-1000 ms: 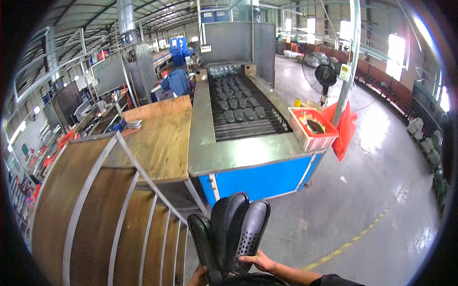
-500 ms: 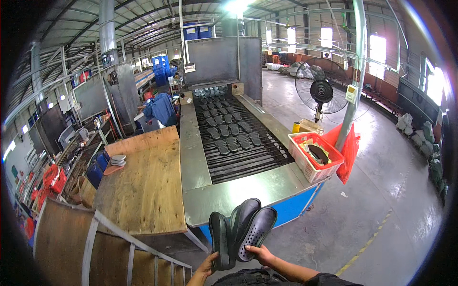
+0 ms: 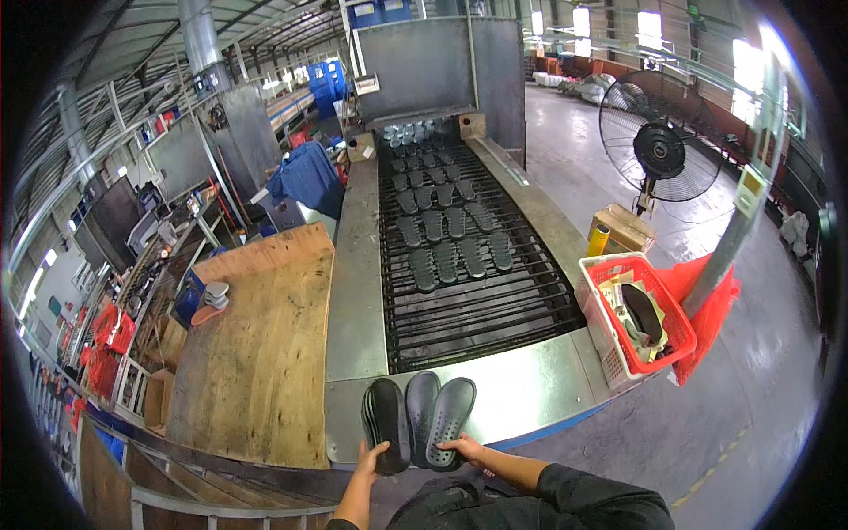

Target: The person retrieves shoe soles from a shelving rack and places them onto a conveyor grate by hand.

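Note:
My left hand (image 3: 373, 459) is closed round the lower end of a small stack of dark shoe soles (image 3: 385, 420), held nearly upright. My right hand (image 3: 468, 450) grips dark soles as well: a perforated shoe sole (image 3: 454, 408) in front, with a smoother sole (image 3: 422, 397) beside and partly behind it. The two bunches meet side by side above the near edge of a metal plate (image 3: 530, 380). Beyond the plate, a black-barred conveyor (image 3: 481, 318) carries rows of dark soles (image 3: 456, 261), lying flat and leading back towards a grey metal housing (image 3: 415, 71).
A plywood table (image 3: 256, 371) stands on the left, with a few grey soles (image 3: 215, 294) at its far left edge. At the right corner sit a red-and-white basket (image 3: 609, 344) and a red bag (image 3: 720, 305). Behind are a slanting pole (image 3: 733, 230) and a large fan (image 3: 660, 150).
My view has moved closer to the conveyor, and the held soles now overlap its front metal plate more. Both hands keep their grip; the soles lean less to the right.

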`<action>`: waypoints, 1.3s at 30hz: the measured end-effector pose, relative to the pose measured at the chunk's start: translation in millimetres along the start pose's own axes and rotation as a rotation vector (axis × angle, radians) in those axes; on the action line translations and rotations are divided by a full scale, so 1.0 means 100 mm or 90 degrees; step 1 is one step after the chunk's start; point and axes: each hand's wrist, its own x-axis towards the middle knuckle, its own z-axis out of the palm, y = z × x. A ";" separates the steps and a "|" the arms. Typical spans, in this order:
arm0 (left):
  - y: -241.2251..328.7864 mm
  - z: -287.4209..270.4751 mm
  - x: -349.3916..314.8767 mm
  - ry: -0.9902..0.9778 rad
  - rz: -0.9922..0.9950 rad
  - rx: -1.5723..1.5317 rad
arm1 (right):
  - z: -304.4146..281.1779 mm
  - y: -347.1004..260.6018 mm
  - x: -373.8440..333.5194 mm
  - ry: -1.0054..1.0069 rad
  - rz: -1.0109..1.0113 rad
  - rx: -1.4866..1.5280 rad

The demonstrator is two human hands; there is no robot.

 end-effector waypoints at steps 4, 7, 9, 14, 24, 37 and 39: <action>-0.01 -0.53 0.16 0.268 0.116 0.226 | 0.20 -0.69 -0.30 0.051 0.100 -0.193; 0.19 -0.10 0.27 0.478 0.467 0.554 | -0.38 -0.67 0.09 -0.032 0.083 -0.137; 0.39 1.03 0.13 0.253 0.563 0.651 | -1.20 -0.39 0.32 0.041 0.071 -0.043; 0.08 1.47 0.07 -0.088 -0.076 0.532 | -1.10 -0.53 0.31 0.028 0.123 0.029; 0.06 1.77 0.85 -0.192 -0.069 -0.086 | -0.84 -1.08 0.10 0.108 -0.050 -0.158; 0.25 2.12 1.60 -0.150 -0.135 -0.002 | -1.22 -1.43 0.49 0.023 0.157 0.145; 0.37 2.02 1.62 -0.212 -0.252 -0.015 | -1.11 -1.59 0.58 -0.005 0.177 0.127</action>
